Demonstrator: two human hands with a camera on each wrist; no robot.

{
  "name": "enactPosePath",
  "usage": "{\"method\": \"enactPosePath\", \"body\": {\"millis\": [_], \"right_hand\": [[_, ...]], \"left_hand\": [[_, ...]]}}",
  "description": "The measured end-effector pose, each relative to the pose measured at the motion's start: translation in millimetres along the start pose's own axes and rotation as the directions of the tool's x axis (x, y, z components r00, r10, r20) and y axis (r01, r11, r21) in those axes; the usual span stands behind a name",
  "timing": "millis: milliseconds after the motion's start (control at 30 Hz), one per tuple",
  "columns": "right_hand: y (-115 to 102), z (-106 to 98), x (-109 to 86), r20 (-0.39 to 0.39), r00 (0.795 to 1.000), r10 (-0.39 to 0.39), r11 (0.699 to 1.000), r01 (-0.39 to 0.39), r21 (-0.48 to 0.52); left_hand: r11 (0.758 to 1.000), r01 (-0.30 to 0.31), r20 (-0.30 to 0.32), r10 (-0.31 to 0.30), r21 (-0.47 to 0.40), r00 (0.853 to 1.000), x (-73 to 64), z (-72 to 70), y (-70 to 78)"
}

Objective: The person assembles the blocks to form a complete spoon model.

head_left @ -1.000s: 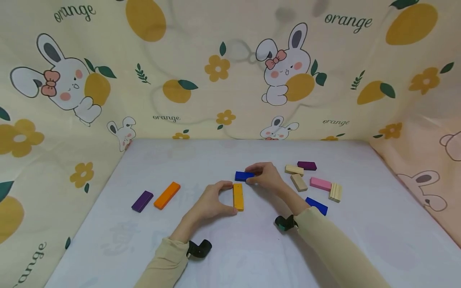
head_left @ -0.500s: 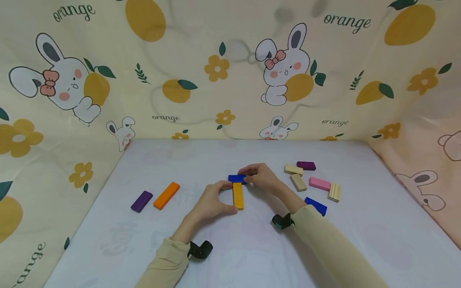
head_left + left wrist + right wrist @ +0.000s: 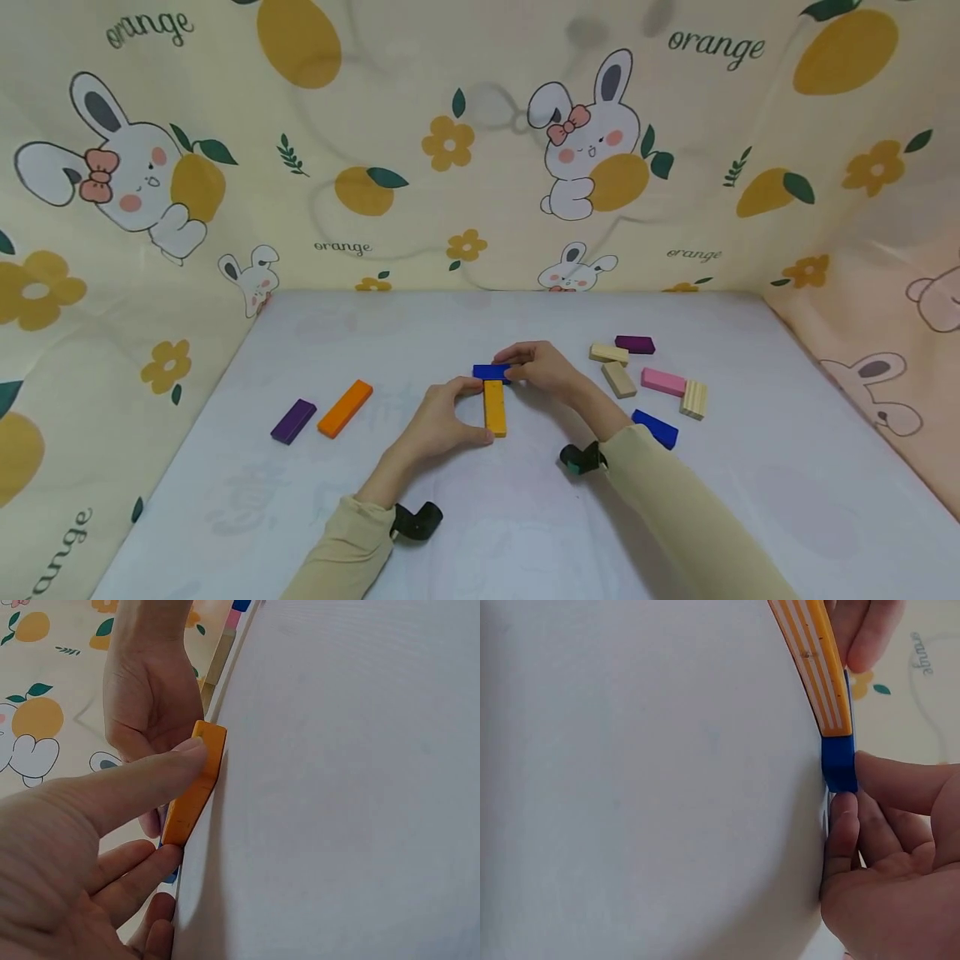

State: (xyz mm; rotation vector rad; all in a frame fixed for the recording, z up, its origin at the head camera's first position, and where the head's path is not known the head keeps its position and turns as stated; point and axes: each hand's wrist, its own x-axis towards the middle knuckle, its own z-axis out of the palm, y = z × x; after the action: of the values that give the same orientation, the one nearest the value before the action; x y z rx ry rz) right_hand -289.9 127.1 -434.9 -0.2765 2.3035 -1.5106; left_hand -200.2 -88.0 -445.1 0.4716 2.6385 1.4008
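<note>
In the head view a yellow block (image 3: pixel 494 410) lies lengthwise on the table, pointing away from me. My left hand (image 3: pixel 441 421) holds it by its two ends, thumb at the near end and fingers at the far end. Across that far end lies a blue block (image 3: pixel 487 372), so the two form a T. My right hand (image 3: pixel 546 372) pinches the blue block's right end. In the right wrist view the yellow block (image 3: pixel 814 664) shows white grooves along its side and touches the blue block (image 3: pixel 840 763).
To the left lie a purple block (image 3: pixel 293 422) and an orange block (image 3: pixel 345 409). On the right are a dark purple block (image 3: pixel 635 345), a pink block (image 3: pixel 663 382), another blue block (image 3: pixel 656 428) and several plain wooden blocks (image 3: pixel 618 379). A printed cloth (image 3: pixel 420 267) rises behind the table.
My right hand has moved left with the blue block, closing the gap to the yellow block's far end. The left hand has stayed about where it was on the yellow block.
</note>
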Motion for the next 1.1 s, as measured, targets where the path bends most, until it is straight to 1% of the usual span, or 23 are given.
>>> {"method": "enactPosePath", "body": {"millis": [300, 433, 533, 633, 700, 733, 833, 933, 967, 1100], "right_hand": [[1, -1, 0.3, -0.013, 0.999, 0.035, 0.999, -0.035, 0.006], [2, -1, 0.6, -0.019, 0.999, 0.04, 0.999, -0.039, 0.016], [1, 0, 0.7, -0.023, 0.999, 0.038, 0.999, -0.037, 0.022], [1, -1, 0.7, -0.025, 0.999, 0.034, 0.999, -0.034, 0.027], [2, -2, 0.9, -0.022, 0.999, 0.041, 0.999, -0.04, 0.034], [-1, -3, -1.7, -0.019, 0.999, 0.041, 0.999, -0.04, 0.035], [0, -4, -2.8, -0.021, 0.999, 0.034, 0.998, -0.033, 0.049], [-1, -3, -3.0, -0.024, 1.0, 0.019, 0.998, -0.018, 0.061], [2, -2, -0.6, -0.028, 0.999, 0.015, 0.998, -0.013, 0.063], [0, 1, 0.3, -0.03, 1.0, 0.008, 0.998, -0.007, 0.057]], "left_hand": [[1.0, 0.013, 0.015, -0.013, 0.017, 1.0, 0.8, 1.8, -0.6], [0.999, 0.033, 0.032, -0.033, 0.007, 0.999, 0.3, -2.3, -1.1], [0.999, 0.042, 0.014, -0.041, -0.027, 0.999, 1.7, -8.9, -0.6], [0.999, 0.018, -0.015, -0.018, -0.045, 1.0, 6.9, -14.3, 2.1], [1.0, -0.005, -0.014, 0.005, -0.022, 1.0, 12.0, -15.1, 4.8], [1.0, -0.021, -0.006, 0.021, 0.0, 1.0, 14.6, -14.7, 6.3], [0.995, -0.059, 0.03, 0.057, 0.076, 0.998, 21.9, -11.9, 9.4], [0.985, -0.092, 0.057, 0.084, 0.143, 0.995, 27.5, -9.8, 8.9], [0.982, -0.095, 0.063, 0.085, 0.165, 0.994, 28.6, -9.3, 8.0], [0.963, -0.117, 0.072, 0.102, 0.241, 0.992, 31.2, -8.1, 4.4]]}}
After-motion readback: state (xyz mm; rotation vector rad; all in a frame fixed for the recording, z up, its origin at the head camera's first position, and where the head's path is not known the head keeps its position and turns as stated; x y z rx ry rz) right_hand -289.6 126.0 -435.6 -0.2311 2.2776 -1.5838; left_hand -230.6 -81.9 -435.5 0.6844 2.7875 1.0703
